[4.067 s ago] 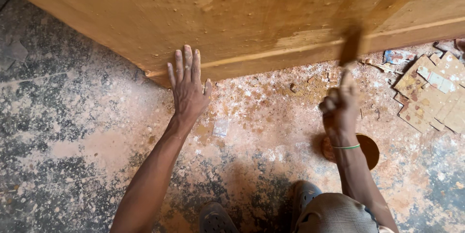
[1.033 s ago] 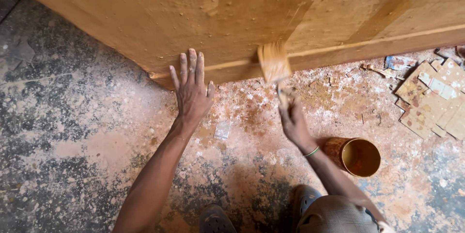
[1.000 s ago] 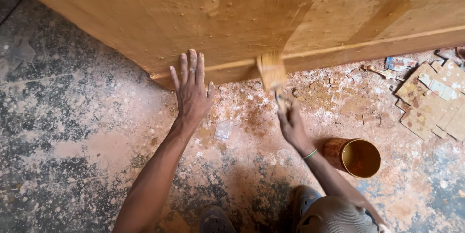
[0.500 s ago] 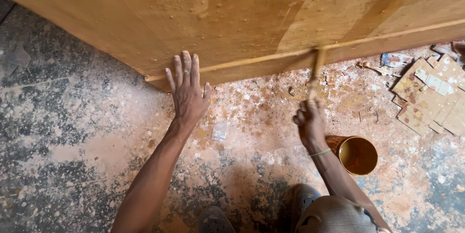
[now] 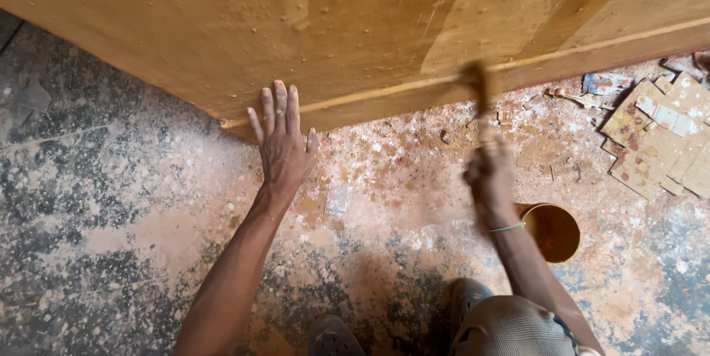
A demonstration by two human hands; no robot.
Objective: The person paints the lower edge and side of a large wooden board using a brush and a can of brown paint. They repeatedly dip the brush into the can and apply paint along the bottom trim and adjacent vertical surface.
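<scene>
Head view, looking straight down: the left hand point(image 5: 281, 145) lies flat and spread wide, fingers pressed against the lower edge of the big ochre-coated wooden panel point(image 5: 222, 23), near that edge's left corner. Over on the other side, the right hand point(image 5: 489, 175) is curled tight around the handle of a paintbrush point(image 5: 477, 86) (blurred, so the bristles are hard to make out), and the brush tip sits right at the raised strip running along the panel's lower edge. A thin band circles the right wrist. Just beside that wrist, on the stained concrete floor point(image 5: 96, 201), stands a small round tin point(image 5: 551, 232) with amber liquid inside. Broken tile pieces point(image 5: 658, 141) lie near the floor's right edge, well apart from both hands. Two dark sandals show at the floor's bottom edge.
</scene>
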